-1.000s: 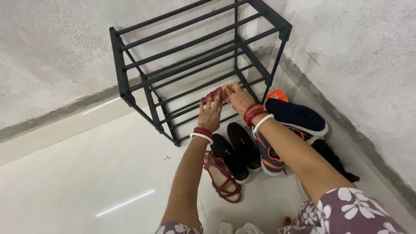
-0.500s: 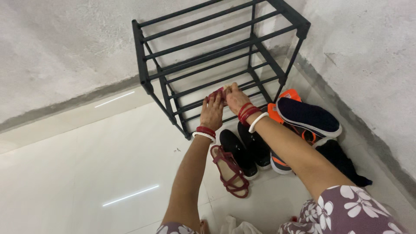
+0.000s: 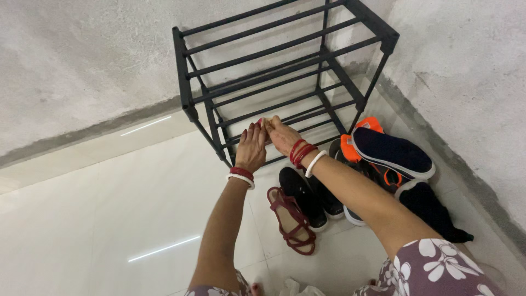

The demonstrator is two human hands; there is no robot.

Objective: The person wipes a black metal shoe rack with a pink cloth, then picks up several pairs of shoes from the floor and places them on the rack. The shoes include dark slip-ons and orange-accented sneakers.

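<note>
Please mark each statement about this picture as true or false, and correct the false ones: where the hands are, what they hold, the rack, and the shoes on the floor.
1. Both hands are together at a low shelf of the black rack. True: the left hand and the right hand meet there.
2. The hands hold a small maroon sandal between them. True, though most of it is hidden by the fingers.
3. The upper shelves of the rack are full of shoes. False: no shoes show on them.
4. A maroon strappy sandal lies on the floor below the left hand. True.
5. The navy shoe with orange trim lies left of the rack. False: it lies to the right, by the wall.
</note>
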